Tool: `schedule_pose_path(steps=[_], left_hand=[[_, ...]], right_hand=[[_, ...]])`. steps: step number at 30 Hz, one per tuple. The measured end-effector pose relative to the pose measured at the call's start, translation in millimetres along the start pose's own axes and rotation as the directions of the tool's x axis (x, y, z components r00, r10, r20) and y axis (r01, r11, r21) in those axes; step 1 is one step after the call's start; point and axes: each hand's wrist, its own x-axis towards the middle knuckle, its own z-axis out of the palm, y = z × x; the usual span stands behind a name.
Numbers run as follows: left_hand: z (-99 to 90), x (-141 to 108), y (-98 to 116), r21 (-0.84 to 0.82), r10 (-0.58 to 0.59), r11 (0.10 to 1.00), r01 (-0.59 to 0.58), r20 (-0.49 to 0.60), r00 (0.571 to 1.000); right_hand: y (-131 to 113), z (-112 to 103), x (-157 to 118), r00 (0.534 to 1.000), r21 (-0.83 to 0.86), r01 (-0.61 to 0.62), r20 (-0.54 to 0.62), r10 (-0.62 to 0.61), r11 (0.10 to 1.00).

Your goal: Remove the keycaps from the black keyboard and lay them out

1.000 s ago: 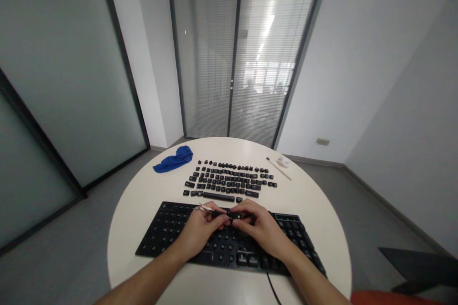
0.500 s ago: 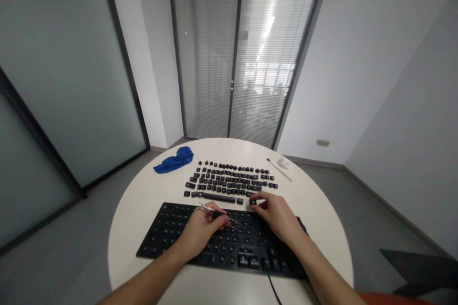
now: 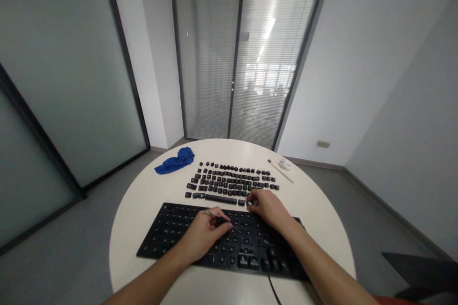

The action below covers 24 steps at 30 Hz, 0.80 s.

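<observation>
A black keyboard (image 3: 171, 228) with many bare key sockets lies near the table's front, a few large keycaps on it at the front right. Over its middle, my left hand (image 3: 207, 228) is closed round a thin tool with a dark handle and a light metal part. My right hand (image 3: 266, 207) pinches a small keycap (image 3: 249, 203) beyond the keyboard's far edge, at the right end of the nearest row of loose keycaps. Rows of loose black keycaps (image 3: 229, 184) lie beyond the keyboard, with a long space bar (image 3: 221, 199) in the nearest row.
The round cream table (image 3: 136, 200) carries a blue cloth (image 3: 175, 161) at the back left. At the back right are a thin brush (image 3: 281, 171) and a crumpled white item (image 3: 285, 164). A cable (image 3: 274, 289) runs off the keyboard's near side.
My right hand has shifted slightly left with the keycap, closer to the row of loose keys. My left hand has turned a little and the tool's tips no longer show clearly.
</observation>
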Motion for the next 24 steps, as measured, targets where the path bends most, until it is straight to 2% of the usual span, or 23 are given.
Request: schedule_pose_path(steps=[10,24], left_hand=[[-5.3,4.0,-7.1,-0.031,-0.048,0.998,0.049,0.024,0.999],[-10.9,8.4,-8.4,-0.023,-0.052,0.998,0.052,0.012,0.999]], right_hand=[[6.9,6.8,3.6,1.000,0.025,0.012,0.001,-0.012,1.000],[4.2,6.0,3.1,1.000,0.030,0.010,0.000,-0.010,1.000]])
